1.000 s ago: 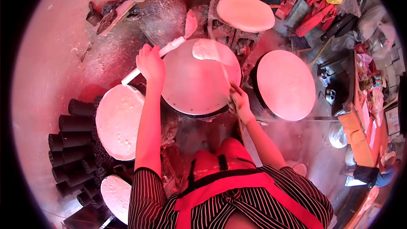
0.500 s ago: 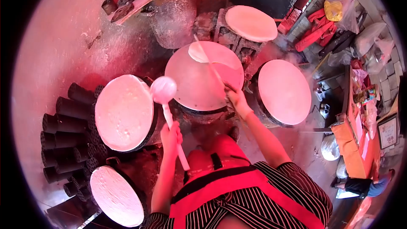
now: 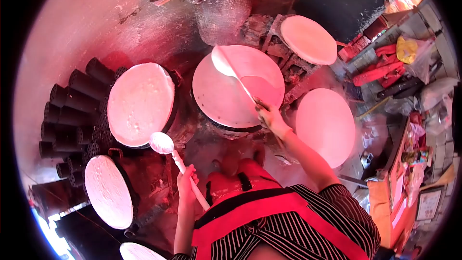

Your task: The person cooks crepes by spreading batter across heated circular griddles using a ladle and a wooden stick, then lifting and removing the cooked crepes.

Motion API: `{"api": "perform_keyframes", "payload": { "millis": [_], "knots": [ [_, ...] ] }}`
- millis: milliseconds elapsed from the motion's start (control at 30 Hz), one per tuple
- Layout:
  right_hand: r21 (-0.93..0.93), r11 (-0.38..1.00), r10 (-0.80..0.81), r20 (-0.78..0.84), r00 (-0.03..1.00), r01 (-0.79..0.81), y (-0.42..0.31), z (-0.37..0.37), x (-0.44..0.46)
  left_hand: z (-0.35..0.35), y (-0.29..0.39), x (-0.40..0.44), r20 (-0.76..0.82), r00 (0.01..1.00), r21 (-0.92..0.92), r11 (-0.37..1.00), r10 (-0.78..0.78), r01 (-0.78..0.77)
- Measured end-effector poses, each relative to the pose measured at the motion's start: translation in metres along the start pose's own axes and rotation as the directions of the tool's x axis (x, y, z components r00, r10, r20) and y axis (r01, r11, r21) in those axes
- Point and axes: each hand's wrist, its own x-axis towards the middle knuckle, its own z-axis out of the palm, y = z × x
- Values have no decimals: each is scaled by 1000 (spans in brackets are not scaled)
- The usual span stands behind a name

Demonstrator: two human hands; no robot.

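My left hand (image 3: 186, 179) is wrapped round the handle of a ladle (image 3: 162, 143), whose whitened bowl hangs by the lower edge of the left griddle. My right hand (image 3: 270, 118) grips a thin stick (image 3: 244, 87) that slants up and left over the middle griddle (image 3: 216, 101). At the stick's far end is white batter (image 3: 223, 61), spread in a pale curved patch on that griddle. Pale round sheets cover the left griddle (image 3: 141, 105), the lower-left griddle (image 3: 109, 191) and the right griddle (image 3: 325, 127).
Another pale round (image 3: 309, 40) sits on a block stand at the back. Dark cylinders (image 3: 79, 96) are stacked at the left. A large pot (image 3: 224, 13) stands against the wall. Red cloth and bags (image 3: 385, 65) lie at the right, above an orange-covered table (image 3: 380, 207).
My left hand has come down from above the griddles with the ladle, whose bowl is now at the left griddle. The white batter has moved left round the middle griddle. The view has turned.
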Motion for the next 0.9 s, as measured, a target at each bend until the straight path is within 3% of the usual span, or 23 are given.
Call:
{"api": "perform_keyframes", "payload": {
  "millis": [33, 100, 233, 300, 333, 433, 467, 533, 567, 600, 633, 700, 733, 767, 800, 867, 900],
  "knots": [
    [13, 1000, 7, 71, 997, -8, -3, -16, -11, -4, -9, -3, -29, 1000, 6, 1000, 0, 0],
    [-73, 991, 111, -7, 994, -111, -12, -45, -24, -10, -24, -11, -87, 996, 16, 1000, -1, 3],
    [36, 995, -85, -243, 966, 96, -14, -71, 10, -4, -50, -37, -173, 984, -44, 999, -39, 32],
    [-108, 992, -81, -99, 992, 70, -17, -67, 32, -8, -69, -43, -142, 987, -80, 995, -76, 65],
    [-176, 982, -62, 3, 998, 62, -18, -60, 40, 6, -70, -57, -218, 973, -43, 997, -68, 60],
    [-282, 959, 38, 190, 981, 18, -22, -55, 40, 19, -95, -88, -183, 973, 55, 990, 141, -134],
    [-323, 946, 69, 243, 967, 14, -22, -65, 33, 8, -109, -81, -171, 985, -188, 982, -29, -4],
    [-318, 947, 164, 345, 924, -49, -32, -90, 7, 6, -127, -103, -54, 937, 149, 931, 344, -333],
    [-237, 971, 103, 482, 870, 16, -30, -113, 8, 7, -132, -109, -24, 916, 228, 894, 401, -386],
    [-286, 956, 193, 418, 888, -73, -45, -129, 5, 8, -137, -114, 6, 890, 302, 847, 456, -436],
    [-329, 930, 280, 350, 894, -163, -62, -139, 3, 10, -140, -115, -38, 909, 303, 872, 415, -385],
    [-330, 934, 200, 166, 966, -137, -69, -142, 22, 13, -137, -126, -52, 900, 356, 850, 433, -388],
    [-319, 940, 176, 149, 973, -121, -69, -141, 43, 27, -129, -140, -23, 870, 403, 801, 492, -442],
    [-229, 973, 53, 173, 984, -12, -79, -128, 39, 50, -116, -157, 10, 837, 447, 747, 546, -493],
    [-310, 950, 101, 193, 976, -37, -73, -123, 55, 109, -82, -195, -32, 920, 200, 905, 389, -376],
    [-389, 919, 200, 302, 932, -72, -67, -122, 65, 103, -80, -188, -257, 962, -4, 995, 95, -100],
    [-388, 918, 247, 391, 887, -84, -73, -125, 54, 126, -74, -202, -251, 961, -22, 992, 117, -127]
  ]
}}
